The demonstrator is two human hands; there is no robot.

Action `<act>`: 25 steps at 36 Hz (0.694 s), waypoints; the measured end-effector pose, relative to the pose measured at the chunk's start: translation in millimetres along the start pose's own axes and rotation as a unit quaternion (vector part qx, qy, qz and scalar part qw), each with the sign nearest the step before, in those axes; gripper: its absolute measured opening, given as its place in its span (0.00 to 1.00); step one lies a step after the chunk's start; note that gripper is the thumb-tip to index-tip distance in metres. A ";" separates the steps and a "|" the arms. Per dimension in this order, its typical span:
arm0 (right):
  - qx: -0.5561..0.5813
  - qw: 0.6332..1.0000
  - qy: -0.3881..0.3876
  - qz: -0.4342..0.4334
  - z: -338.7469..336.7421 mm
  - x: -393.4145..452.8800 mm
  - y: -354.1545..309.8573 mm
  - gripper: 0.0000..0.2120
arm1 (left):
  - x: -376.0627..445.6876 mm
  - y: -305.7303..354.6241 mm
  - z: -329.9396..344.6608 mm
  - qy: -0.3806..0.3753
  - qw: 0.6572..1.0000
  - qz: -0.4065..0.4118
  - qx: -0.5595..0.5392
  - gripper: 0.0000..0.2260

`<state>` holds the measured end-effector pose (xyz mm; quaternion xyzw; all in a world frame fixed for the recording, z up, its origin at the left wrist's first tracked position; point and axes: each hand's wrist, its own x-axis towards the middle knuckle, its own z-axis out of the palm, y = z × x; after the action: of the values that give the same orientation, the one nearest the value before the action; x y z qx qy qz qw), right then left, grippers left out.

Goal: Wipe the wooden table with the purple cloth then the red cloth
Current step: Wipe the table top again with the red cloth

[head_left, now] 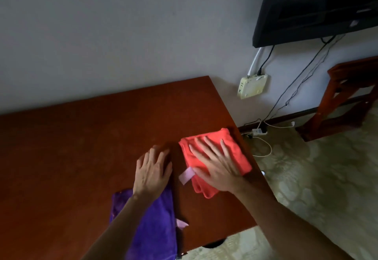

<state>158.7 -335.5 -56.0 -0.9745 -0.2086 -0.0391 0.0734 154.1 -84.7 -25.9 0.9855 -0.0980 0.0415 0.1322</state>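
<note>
Table: wooden table (pixel 81 147), flat, smooth reddish-brown top, hard square edges; landmark for all positions below.
Purple cloth: purple cloth (pixel 151 225), plush, folded long, at the table's near edge; soft, light, likely to bunch.
Red cloth: red cloth (pixel 235 153), folded, thin pile, at the table's right edge; light, slides easily; press flat on top.
Right hand: my right hand (pixel 216 167) lies flat, fingers spread, on the red cloth.
Left hand: my left hand (pixel 152 171) rests flat, holding nothing, at the purple cloth's far end.
Label: pale tag (pixel 186 175) beside the red cloth.

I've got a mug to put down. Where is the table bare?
Bare: the table's left and far stretch, up to the wall. Crowded: the near right, where the red cloth lies under the right hand, the purple cloth beside it.
</note>
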 end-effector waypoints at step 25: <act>-0.018 0.999 -0.045 0.025 9.2 294.3 110.8 0.33 | 26.3 -22.0 37.7 -0.012 0.994 -0.109 -0.022 0.26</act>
<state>472.5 -316.0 -47.6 -0.9813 -0.1866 0.0027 0.0473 186.4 -78.8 -64.9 0.9875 0.0074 0.0124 0.1568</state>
